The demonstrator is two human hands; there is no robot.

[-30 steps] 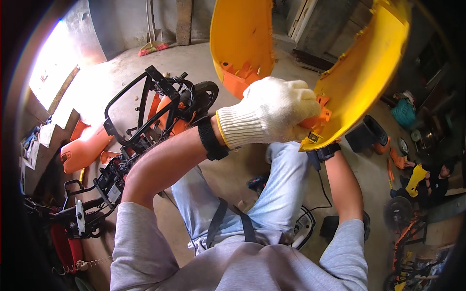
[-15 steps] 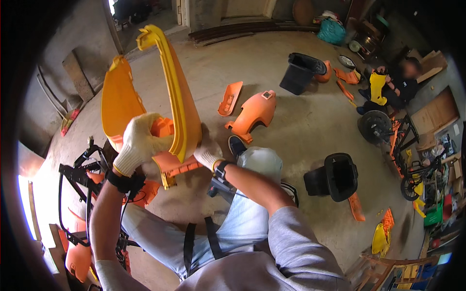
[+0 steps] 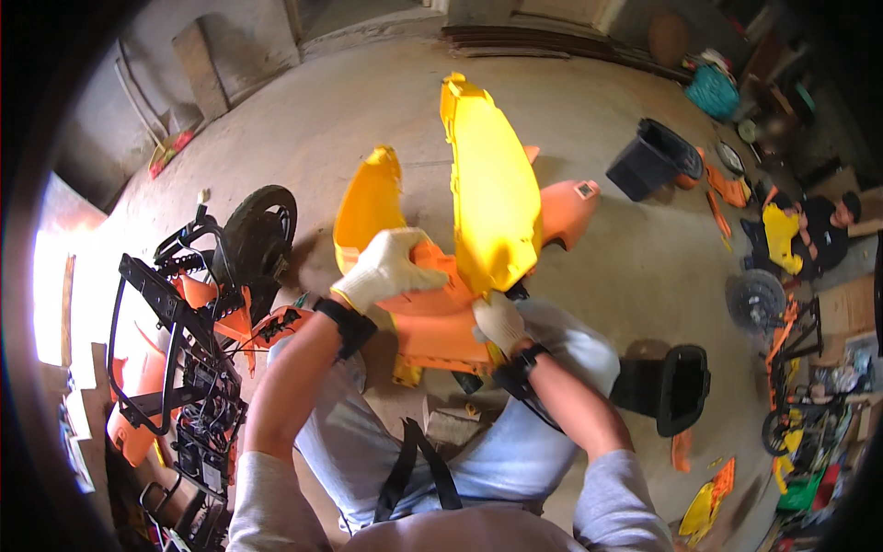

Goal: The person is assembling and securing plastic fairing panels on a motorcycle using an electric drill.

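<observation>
Out over the person's knees [image 3: 589, 354], a yellow and orange cover [image 3: 497, 193] is held up. The gloved left hand [image 3: 394, 269] grips its orange middle; the right hand [image 3: 499, 322] touches its lower end, fingers too hidden to tell. A black bin [image 3: 639, 386] rests beside the right knee.

In my gloved left hand [image 3: 391, 267] I grip the orange centre piece [image 3: 441, 340], between two upright curved yellow panels [image 3: 497, 198]. My right hand [image 3: 499, 322], also gloved, is at the foot of the right-hand panel, its fingers partly hidden. On my left stands a black frame [image 3: 147, 400] with a wheel [image 3: 262, 235]. Two black bins [image 3: 647, 166] lie on the floor [image 3: 589, 101] to my right; beyond, a seated person [image 3: 826, 237] holds a yellow part [image 3: 782, 237].
</observation>
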